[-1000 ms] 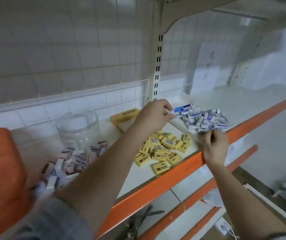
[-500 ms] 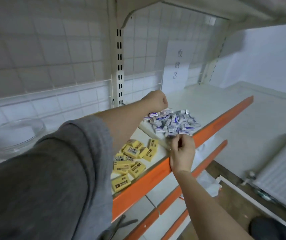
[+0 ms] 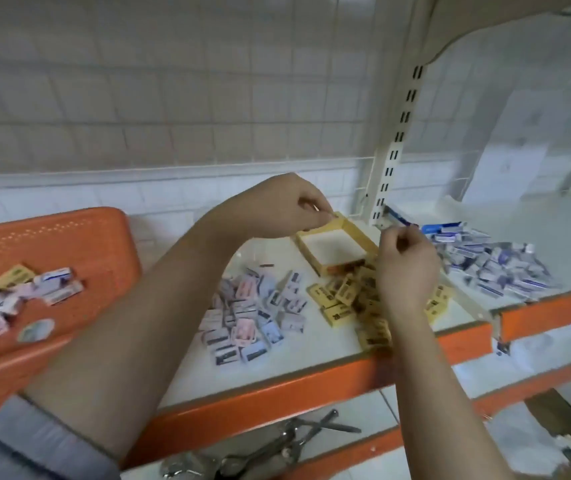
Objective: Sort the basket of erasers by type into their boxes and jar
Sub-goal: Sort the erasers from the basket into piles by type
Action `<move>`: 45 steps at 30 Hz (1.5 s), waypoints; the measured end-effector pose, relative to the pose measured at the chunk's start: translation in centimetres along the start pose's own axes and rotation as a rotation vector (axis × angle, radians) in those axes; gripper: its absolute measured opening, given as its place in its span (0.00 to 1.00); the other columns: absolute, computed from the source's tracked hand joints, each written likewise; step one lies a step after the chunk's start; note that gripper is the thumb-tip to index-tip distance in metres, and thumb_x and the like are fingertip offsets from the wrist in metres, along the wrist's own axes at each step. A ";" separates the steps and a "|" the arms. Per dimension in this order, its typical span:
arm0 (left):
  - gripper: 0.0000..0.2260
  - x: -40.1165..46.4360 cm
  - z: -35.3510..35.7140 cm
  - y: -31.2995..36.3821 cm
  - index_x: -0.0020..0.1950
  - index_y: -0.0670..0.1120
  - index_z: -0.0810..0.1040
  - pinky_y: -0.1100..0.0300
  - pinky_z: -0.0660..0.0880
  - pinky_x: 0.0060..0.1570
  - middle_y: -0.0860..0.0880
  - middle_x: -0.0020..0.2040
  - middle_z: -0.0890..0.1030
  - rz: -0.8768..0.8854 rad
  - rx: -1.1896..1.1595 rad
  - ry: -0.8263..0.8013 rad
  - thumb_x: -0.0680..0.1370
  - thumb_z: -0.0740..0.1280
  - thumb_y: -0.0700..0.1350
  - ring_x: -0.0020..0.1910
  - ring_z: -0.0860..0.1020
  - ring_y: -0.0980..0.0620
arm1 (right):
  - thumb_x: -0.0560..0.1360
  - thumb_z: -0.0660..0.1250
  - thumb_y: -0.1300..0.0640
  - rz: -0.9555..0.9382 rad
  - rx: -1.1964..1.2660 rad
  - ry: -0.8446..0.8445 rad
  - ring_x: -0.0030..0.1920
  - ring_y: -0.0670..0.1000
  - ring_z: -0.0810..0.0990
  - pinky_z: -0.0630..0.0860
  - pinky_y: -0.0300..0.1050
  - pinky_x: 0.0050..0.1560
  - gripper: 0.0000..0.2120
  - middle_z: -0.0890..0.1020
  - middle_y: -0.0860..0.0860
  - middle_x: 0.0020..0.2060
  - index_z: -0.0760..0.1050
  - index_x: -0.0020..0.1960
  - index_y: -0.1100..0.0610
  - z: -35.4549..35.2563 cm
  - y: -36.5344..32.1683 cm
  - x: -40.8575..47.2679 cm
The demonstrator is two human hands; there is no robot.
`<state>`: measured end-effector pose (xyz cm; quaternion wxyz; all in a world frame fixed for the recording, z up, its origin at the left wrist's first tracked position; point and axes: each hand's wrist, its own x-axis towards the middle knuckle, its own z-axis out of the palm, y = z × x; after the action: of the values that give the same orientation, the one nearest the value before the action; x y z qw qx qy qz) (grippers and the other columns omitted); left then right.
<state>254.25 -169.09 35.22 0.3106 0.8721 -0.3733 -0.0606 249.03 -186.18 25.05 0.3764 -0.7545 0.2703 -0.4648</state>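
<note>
An open yellow box [image 3: 336, 252] with a white inside lies at the back of the shelf. My left hand [image 3: 294, 206] pinches its far corner. My right hand [image 3: 405, 268] hovers with curled fingers at the box's right edge, over the yellow erasers [image 3: 342, 294]. Blur hides whether it holds anything. Pastel pink and blue erasers [image 3: 252, 313] lie in a heap at the centre. Blue-and-white erasers [image 3: 498, 268] are piled on the right, with a blue box [image 3: 400, 219] behind them. The orange basket [image 3: 69, 244] at left holds several mixed erasers [image 3: 17, 292].
The orange front edge of the shelf [image 3: 311, 382] runs below the piles. A slotted upright post [image 3: 394, 143] stands at the back by the blue box. Metal tools [image 3: 294, 441] lie on the lower shelf. A wire grid backs the shelf.
The view has swung left, bringing the basket and pastel heap into sight. My left hand left the blue-and-white pile for the yellow box. My right hand rose from the shelf edge to the box.
</note>
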 end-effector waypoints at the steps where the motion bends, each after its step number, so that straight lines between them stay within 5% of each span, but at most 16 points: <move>1: 0.08 -2.1 -1.4 -1.2 0.52 0.51 0.82 0.68 0.74 0.44 0.57 0.42 0.81 -0.031 -0.021 0.042 0.76 0.66 0.50 0.42 0.78 0.61 | 0.76 0.60 0.56 -0.040 0.044 -0.115 0.31 0.54 0.70 0.63 0.45 0.33 0.14 0.72 0.52 0.26 0.71 0.33 0.57 1.3 -2.0 -0.8; 5: 0.06 -10.7 -5.9 -6.8 0.50 0.52 0.82 0.70 0.72 0.43 0.57 0.43 0.81 -0.223 0.028 0.208 0.76 0.67 0.47 0.43 0.79 0.60 | 0.77 0.62 0.55 -0.234 0.141 -0.498 0.30 0.49 0.71 0.64 0.43 0.31 0.11 0.75 0.50 0.28 0.76 0.39 0.59 6.1 -10.0 -4.2; 10: 0.04 -19.6 -9.6 -12.6 0.48 0.50 0.82 0.74 0.70 0.41 0.55 0.45 0.82 -0.459 0.193 0.300 0.76 0.67 0.46 0.43 0.78 0.59 | 0.74 0.65 0.56 -0.541 0.079 -0.926 0.41 0.48 0.76 0.71 0.40 0.45 0.06 0.80 0.49 0.38 0.81 0.44 0.55 12.4 -18.8 -9.5; 13: 0.04 -23.3 -11.1 -15.3 0.46 0.53 0.81 0.61 0.75 0.46 0.55 0.44 0.81 -0.587 0.282 0.309 0.76 0.67 0.46 0.45 0.80 0.55 | 0.73 0.67 0.57 -0.748 0.056 -1.182 0.42 0.47 0.77 0.72 0.40 0.45 0.06 0.80 0.49 0.42 0.81 0.48 0.56 15.6 -22.3 -13.2; 18: 0.09 -26.7 -12.5 -18.3 0.55 0.54 0.80 0.54 0.75 0.51 0.49 0.52 0.81 -0.729 0.450 0.282 0.77 0.65 0.48 0.49 0.78 0.50 | 0.72 0.71 0.59 -1.127 -0.484 -1.507 0.51 0.52 0.79 0.70 0.38 0.43 0.14 0.82 0.51 0.52 0.80 0.57 0.56 20.8 -23.5 -17.7; 25: 0.09 -26.1 -13.2 -19.4 0.55 0.52 0.80 0.55 0.75 0.49 0.51 0.52 0.79 -0.692 0.533 0.227 0.78 0.63 0.48 0.50 0.77 0.50 | 0.71 0.72 0.54 -1.196 -0.629 -1.429 0.53 0.54 0.77 0.72 0.44 0.48 0.14 0.80 0.54 0.54 0.77 0.54 0.58 23.0 -22.0 -19.1; 32: 0.11 -21.5 -14.0 -23.2 0.54 0.47 0.81 0.55 0.75 0.52 0.48 0.52 0.81 -0.699 0.554 -0.036 0.77 0.64 0.50 0.50 0.78 0.50 | 0.73 0.69 0.48 -1.129 -0.590 -1.295 0.49 0.54 0.79 0.75 0.44 0.47 0.15 0.82 0.53 0.49 0.79 0.54 0.58 20.9 -23.0 -17.1; 38: 0.20 -19.1 -13.8 -25.3 0.54 0.45 0.80 0.57 0.74 0.50 0.51 0.41 0.79 -0.791 0.524 -0.160 0.70 0.72 0.58 0.45 0.78 0.49 | 0.73 0.68 0.49 -0.735 -0.191 -1.032 0.43 0.49 0.75 0.73 0.44 0.45 0.09 0.77 0.46 0.40 0.78 0.49 0.53 15.6 -22.6 -14.5; 45: 0.09 -18.6 -14.2 -22.2 0.51 0.47 0.81 0.57 0.76 0.44 0.51 0.44 0.81 -0.666 0.583 -0.001 0.74 0.68 0.50 0.41 0.79 0.53 | 0.72 0.70 0.52 -0.305 0.230 -0.844 0.30 0.42 0.75 0.67 0.27 0.31 0.03 0.80 0.47 0.30 0.77 0.42 0.46 9.6 -19.2 -14.8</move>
<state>259.36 -137.50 31.21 0.0151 0.9959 -0.0734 -0.0499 252.61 -161.00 30.65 0.4620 -0.8621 -0.0742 -0.1943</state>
